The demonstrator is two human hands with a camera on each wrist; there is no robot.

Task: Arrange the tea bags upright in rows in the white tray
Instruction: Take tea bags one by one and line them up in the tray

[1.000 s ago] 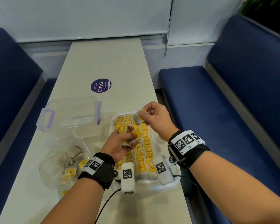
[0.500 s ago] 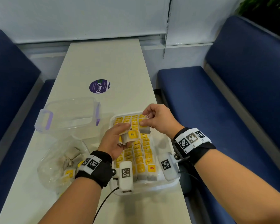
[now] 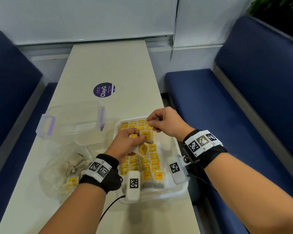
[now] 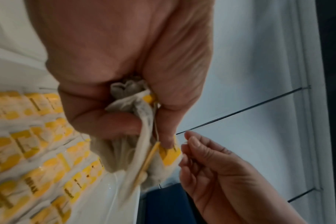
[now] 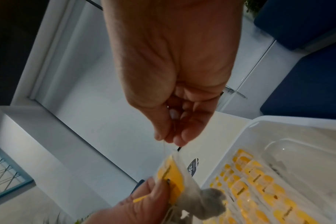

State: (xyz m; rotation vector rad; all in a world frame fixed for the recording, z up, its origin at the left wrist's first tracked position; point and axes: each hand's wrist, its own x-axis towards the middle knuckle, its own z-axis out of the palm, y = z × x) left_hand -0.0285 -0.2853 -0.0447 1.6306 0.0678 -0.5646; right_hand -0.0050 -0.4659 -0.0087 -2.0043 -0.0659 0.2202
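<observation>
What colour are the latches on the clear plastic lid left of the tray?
Pale purple latches, clearest in the head view.

White tray [image 3: 179,191] glossy plastic; tea bags [image 3: 146,173] matt paper (fibrous).

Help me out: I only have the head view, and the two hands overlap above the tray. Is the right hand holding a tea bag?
Observer: No. In the right wrist view, the right hand pinches only a thin string, which runs down to a yellow-tagged tea bag.
Operator: Who holds that bag, then?
Observer: The left hand. The left wrist view shows a bunch of tea bags crumpled in its palm, under curled fingers.
</observation>
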